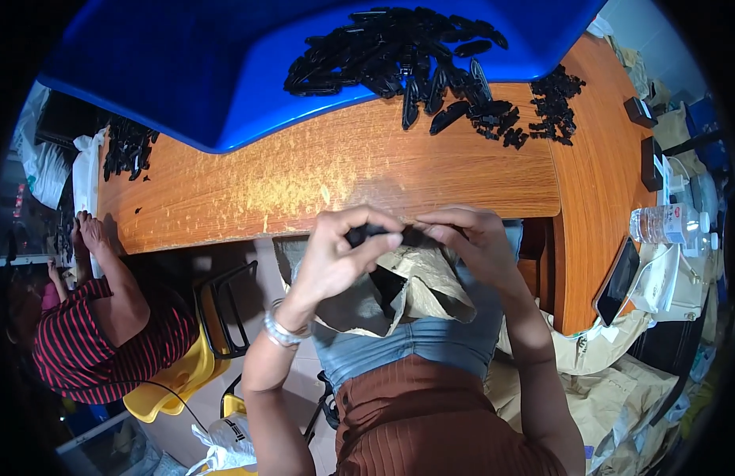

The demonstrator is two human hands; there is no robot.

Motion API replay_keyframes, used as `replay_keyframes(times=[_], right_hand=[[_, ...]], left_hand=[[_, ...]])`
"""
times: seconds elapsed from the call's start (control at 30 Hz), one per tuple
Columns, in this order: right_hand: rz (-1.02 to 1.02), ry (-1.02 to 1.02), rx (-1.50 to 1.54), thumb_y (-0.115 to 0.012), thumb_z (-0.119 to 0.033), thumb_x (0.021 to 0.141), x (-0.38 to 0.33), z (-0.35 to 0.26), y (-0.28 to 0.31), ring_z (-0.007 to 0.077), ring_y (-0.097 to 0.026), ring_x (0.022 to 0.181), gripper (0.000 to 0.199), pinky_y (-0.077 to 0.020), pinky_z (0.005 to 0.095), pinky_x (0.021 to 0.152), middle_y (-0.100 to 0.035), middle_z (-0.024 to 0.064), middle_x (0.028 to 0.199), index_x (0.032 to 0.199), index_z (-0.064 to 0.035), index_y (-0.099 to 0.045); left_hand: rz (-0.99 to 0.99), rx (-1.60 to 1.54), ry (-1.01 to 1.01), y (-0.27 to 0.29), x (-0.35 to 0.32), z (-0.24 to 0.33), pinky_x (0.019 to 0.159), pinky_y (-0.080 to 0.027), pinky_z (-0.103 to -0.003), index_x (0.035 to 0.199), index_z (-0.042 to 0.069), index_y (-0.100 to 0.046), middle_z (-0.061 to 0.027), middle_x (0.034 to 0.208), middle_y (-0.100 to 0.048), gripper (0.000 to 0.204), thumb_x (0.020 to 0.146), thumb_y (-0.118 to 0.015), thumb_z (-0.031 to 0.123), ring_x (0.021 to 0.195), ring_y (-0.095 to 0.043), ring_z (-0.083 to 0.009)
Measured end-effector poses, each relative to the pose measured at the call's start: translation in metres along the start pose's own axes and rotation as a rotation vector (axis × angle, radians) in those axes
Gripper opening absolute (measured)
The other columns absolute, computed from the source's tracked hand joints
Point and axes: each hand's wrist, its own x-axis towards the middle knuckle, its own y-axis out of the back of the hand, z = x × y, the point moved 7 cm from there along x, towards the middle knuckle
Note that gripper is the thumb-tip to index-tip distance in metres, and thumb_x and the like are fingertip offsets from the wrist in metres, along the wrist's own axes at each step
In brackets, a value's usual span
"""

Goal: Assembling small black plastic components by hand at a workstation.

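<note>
My left hand (pixel 336 252) is curled around a black plastic part (pixel 364 233), with its thumb and fingertips pointing toward my right hand. My right hand (pixel 477 242) is closed in a pinch just beside it. What its fingertips hold is too small and dark to make out. Both hands are above my lap, close to the table's front edge. Under them a brown paper bag (pixel 431 289) lies on my thighs with its mouth gaping. Beyond the hands, long black plastic parts (pixel 383 55) are heaped in a blue bin (pixel 260 99) and spill over its rim.
Small black pieces (pixel 554 107) lie on the wooden table (pixel 471 178) at the right. More black parts (pixel 128 149) sit at the far left. A phone (pixel 617 282) and a water bottle (pixel 661 224) are at the right edge. A person in a striped top (pixel 105 341) sits at the left.
</note>
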Motion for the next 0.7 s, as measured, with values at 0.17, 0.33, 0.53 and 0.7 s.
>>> replay_keyframes(times=[0.17,0.33,0.53,0.7], right_hand=[[0.183,0.097,0.035,-0.055,-0.001,0.085,0.008,0.017,0.023,0.0142,-0.061,0.080,0.018,-0.0473,0.0248,0.072,-0.064,0.0111,0.087,0.101,0.0059,-0.063],[0.425,0.223,-0.392,-0.056,0.003,0.083,0.012,0.023,0.056,0.0195,-0.060,0.083,0.014,-0.0467,0.0292,0.074,-0.064,0.0121,0.088,0.096,0.0050,-0.063],[0.694,0.488,-0.938,-0.060,0.002,0.078,0.040,-0.004,0.093,0.0282,-0.054,0.085,0.012,-0.0436,0.0372,0.075,-0.061,0.0123,0.087,0.089,0.0023,-0.064],[0.551,0.406,-1.075,-0.059,0.001,0.079,0.058,0.005,0.079,0.0278,-0.052,0.080,0.012,-0.0431,0.0374,0.070,-0.054,0.0118,0.085,0.091,0.0033,-0.062]], left_hand=[[-0.491,0.926,-0.124,-0.019,-0.023,-0.046,0.063,-0.050,-0.038,0.079,0.004,-0.067,-0.0153,0.077,-0.065,0.007,0.076,-0.062,0.008,0.067,-0.063,-0.0293],[-0.547,0.837,-0.136,-0.045,-0.015,-0.038,0.072,-0.050,-0.038,0.089,0.002,-0.068,-0.0166,0.093,-0.065,0.015,0.077,-0.064,0.011,0.078,-0.063,-0.0301],[0.278,0.619,-0.621,-0.040,0.089,0.024,0.065,-0.048,-0.043,0.081,-0.003,-0.058,-0.0216,0.078,-0.058,0.007,0.077,-0.060,0.002,0.074,-0.059,-0.0361],[0.479,0.816,-0.430,-0.048,0.145,0.015,0.063,-0.048,-0.043,0.085,-0.002,-0.054,-0.0204,0.080,-0.059,0.021,0.072,-0.067,0.006,0.075,-0.060,-0.0377]])
